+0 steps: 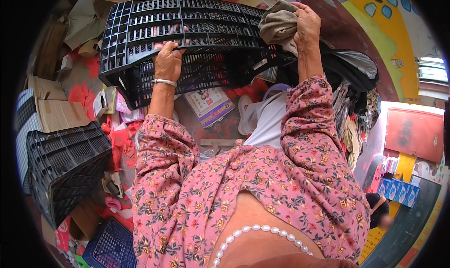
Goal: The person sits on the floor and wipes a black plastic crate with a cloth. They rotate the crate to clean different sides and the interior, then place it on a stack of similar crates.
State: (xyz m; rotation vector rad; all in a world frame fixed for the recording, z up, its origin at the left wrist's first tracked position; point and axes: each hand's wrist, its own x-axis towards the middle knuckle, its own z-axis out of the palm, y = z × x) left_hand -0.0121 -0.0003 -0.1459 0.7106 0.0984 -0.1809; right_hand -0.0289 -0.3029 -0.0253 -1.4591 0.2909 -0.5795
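While left hand (168, 61) grips slatted black plastic crate (187, 38) | right hand (307, 26) bunches soft cloth (279, 24)

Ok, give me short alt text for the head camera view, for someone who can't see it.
Seen from above, a person's left hand grips the rim of a black slatted plastic crate, while the right hand presses a grey-brown cloth against it. Cardboard, packets and another black crate litter the red floor.

Single head view, looking steeply down, close over raised hands.
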